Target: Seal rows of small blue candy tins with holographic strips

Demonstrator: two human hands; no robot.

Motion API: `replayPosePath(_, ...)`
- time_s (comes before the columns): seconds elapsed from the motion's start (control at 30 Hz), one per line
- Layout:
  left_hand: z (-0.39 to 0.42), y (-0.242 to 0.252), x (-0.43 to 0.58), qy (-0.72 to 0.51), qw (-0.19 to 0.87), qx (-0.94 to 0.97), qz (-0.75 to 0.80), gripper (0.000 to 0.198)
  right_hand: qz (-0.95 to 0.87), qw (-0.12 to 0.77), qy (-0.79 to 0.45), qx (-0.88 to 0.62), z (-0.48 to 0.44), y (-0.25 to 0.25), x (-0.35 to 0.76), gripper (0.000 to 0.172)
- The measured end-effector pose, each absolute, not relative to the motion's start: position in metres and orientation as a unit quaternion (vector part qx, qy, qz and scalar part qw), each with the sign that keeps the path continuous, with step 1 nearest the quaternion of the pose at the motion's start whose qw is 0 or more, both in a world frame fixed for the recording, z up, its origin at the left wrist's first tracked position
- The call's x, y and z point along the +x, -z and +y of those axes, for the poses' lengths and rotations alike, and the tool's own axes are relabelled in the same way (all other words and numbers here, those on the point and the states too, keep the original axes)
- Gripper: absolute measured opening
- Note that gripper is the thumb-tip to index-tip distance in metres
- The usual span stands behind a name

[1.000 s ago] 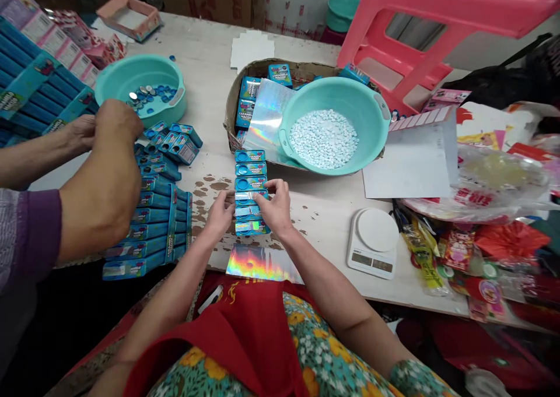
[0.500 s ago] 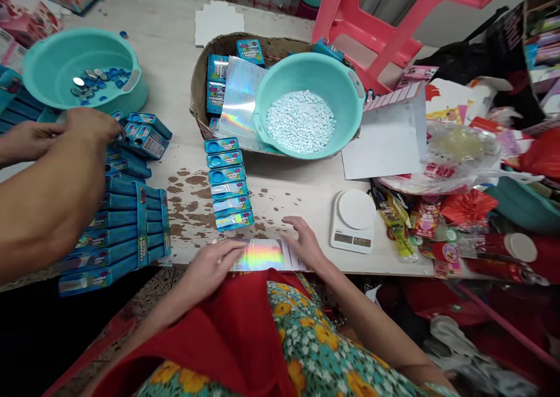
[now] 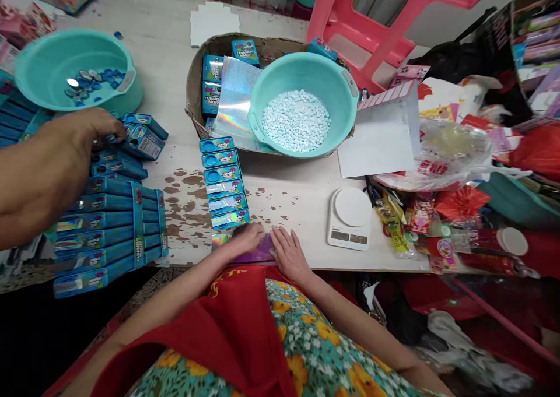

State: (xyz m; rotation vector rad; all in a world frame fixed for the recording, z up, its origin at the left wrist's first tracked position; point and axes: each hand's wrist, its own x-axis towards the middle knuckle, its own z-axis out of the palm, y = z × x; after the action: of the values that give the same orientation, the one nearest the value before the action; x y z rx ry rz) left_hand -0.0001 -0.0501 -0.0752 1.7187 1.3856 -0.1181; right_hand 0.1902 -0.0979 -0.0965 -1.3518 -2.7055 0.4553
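A shiny holographic sheet (image 3: 262, 250), now looking purple, lies at the table's front edge before me. My left hand (image 3: 248, 238) is over its upper part with the fingers curled together; what they pinch, if anything, is hidden. Flat on the sheet's right part rests my right hand (image 3: 289, 256), fingers stretched out. Just beyond my hands stands a column of blue candy tins (image 3: 223, 172) marked "Caramelo Macizo". The nearer tins carry shiny strips; the farther ones show a bare round hollow.
A teal basin (image 3: 345, 120) of small white candies sits on a carton (image 3: 195, 94) of blue boxes. A white scale (image 3: 350, 216) stands right. At left, a co-worker's hand (image 3: 98, 129) is among blue boxes (image 3: 109, 228), near another teal basin (image 3: 39, 88). Wrapped items crowd the far right.
My left hand has moved right and its fingers have curled. My right hand has come left and flattened on the sheet. The sheet's shine went from rainbow to purple. The view shifted slightly.
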Motion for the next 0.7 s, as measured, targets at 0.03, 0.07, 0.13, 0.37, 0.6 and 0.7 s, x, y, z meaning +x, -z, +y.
replayPosePath(0.03, -0.048, 0.076, 0.0, 0.051, 0.46, 0.684, 0.563, 0.029, -0.889, 0.037, -0.152, -0.43, -0.101, 0.097, 0.192, 0.05)
replayPosePath(0.07, -0.047, 0.077, 0.001, 0.054, 0.468, 0.675, 0.568, 0.029, -0.894, 0.037, -0.158, -0.418, -0.103, 0.097, 0.194, 0.049)
replayPosePath(0.13, -0.044, 0.081, 0.003, 0.053, 0.469, 0.666, 0.578, 0.03, -0.898, 0.057, -0.178, -0.398, -0.104, 0.092, 0.198, 0.04)
replayPosePath(0.37, -0.047, 0.082, 0.007, 0.003, 0.453, 0.67, 0.589, 0.031, -0.753, 0.217, -0.336, -0.522, -0.076, 0.013, 0.199, 0.01)
replayPosePath(0.6, -0.058, 0.003, 0.011, -0.305, 0.703, 0.505, 0.397, 0.04, -0.605, 0.299, -0.48, -0.561, -0.047, -0.046, 0.197, 0.013)
replayPosePath(0.7, -0.061, -0.032, 0.006, -0.297, 0.681, 0.493, 0.453, 0.026, -0.584, 0.314, -0.506, -0.552, -0.041, -0.051, 0.183, 0.014)
